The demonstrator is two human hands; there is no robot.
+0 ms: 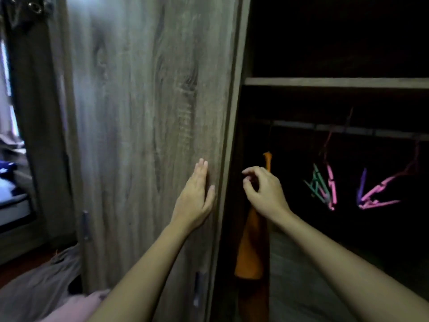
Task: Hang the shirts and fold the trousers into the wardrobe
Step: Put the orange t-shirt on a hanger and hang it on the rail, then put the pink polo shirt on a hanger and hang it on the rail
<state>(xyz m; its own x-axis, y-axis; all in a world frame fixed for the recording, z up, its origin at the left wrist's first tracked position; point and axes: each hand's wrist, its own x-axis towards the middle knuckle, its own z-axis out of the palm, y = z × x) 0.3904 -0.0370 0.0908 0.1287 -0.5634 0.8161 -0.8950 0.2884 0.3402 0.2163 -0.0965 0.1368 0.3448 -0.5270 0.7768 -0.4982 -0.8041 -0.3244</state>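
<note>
Wardrobe door (144,135) lies under the flat left hand (195,196), while the right hand (264,191) hovers loosely curled, empty.

We face a wardrobe (241,112) of grey-brown wood grain, standing in a dim room. Its door (144,112) fills the middle of our view, with slim metal handles (85,225) low on the panels. To the right the inside lies open and very dark. There we make out a shelf (336,82) across the top, a rail (371,133) below it, and a pale base board (301,287) at the bottom. At the far left a dark curtain (30,101) hangs beside a strip of window (5,66), where daylight comes in. Below that we see the edge of a bed (14,205) and a reddish-brown floor (14,273).
</note>
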